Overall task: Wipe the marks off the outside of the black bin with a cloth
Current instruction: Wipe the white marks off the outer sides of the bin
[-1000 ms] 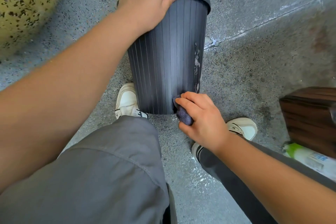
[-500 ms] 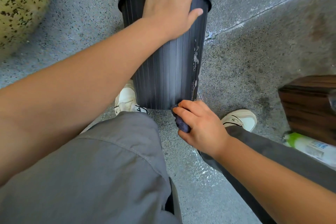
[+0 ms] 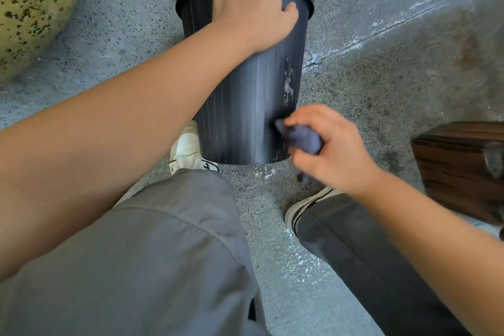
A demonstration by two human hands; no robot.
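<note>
I stand over the black bin, which sits upright on the speckled concrete floor just ahead of my feet, its base touching the toe of my left shoe. My left hand lies over the bin's rim, fingers curled over the far edge and thumb laid flat against the ribbed side. My right hand bunches the dark blue-grey cloth in curled fingers and thumb, and the cloth's leading corner touches the bin's lower right side, near the base. Pale, scuffed marks run down the bin's right side above the cloth, and a few small ones show beside it near the bottom edge. My right hand is a little blurred. A dark wooden box sits well off to my right, and a yellow speckled surface fills the upper left corner.
</note>
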